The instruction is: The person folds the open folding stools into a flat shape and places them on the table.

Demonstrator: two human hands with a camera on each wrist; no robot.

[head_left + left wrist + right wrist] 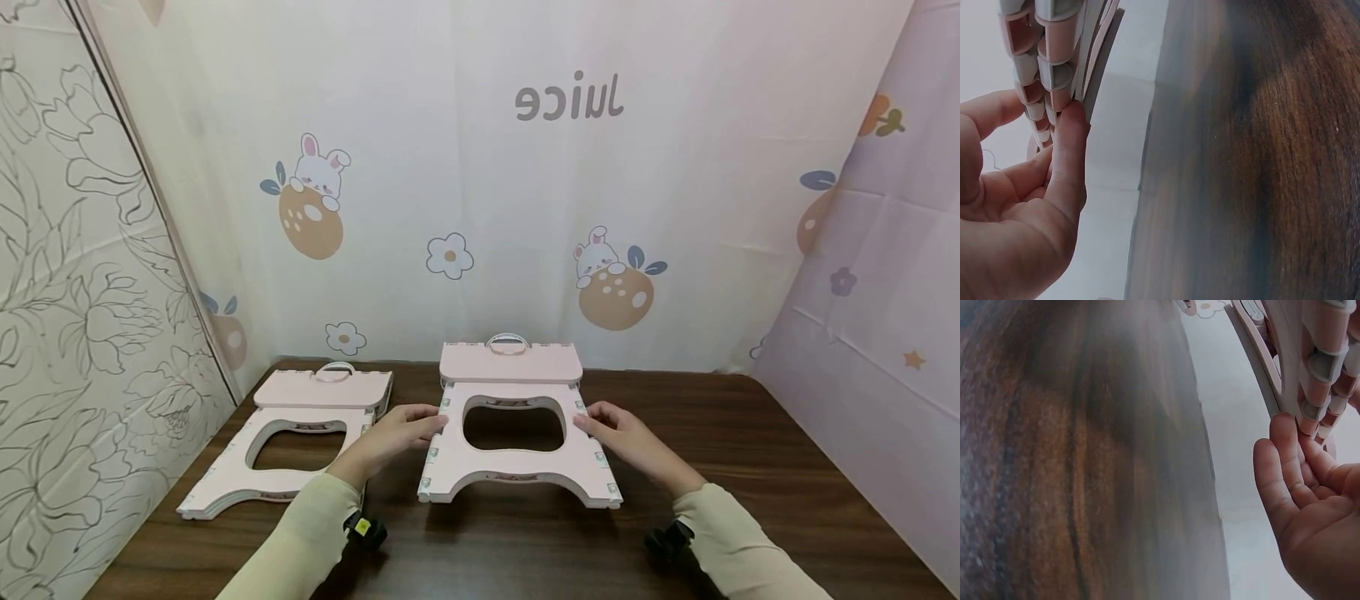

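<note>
Between both hands a folded pink step stool (517, 462), with a large oval opening and a pale carry handle, is held slightly tilted over the table, its shadow below it. My left hand (397, 437) grips its left edge, thumb on top and fingers beneath. On the opposite edge my right hand (626, 437) pinches it the same way. Hinge knuckles in pink and white line the stool's sides, seen close beside the left hand (1029, 206) in the left wrist view and the right hand (1316, 494) in the right wrist view.
A second folded pink stool (225, 483) lies on the left of the dark wooden table (750, 475), close to my left forearm. A pale printed curtain (465, 183) hangs behind the table's back edge, with more patterned cloth at both sides.
</note>
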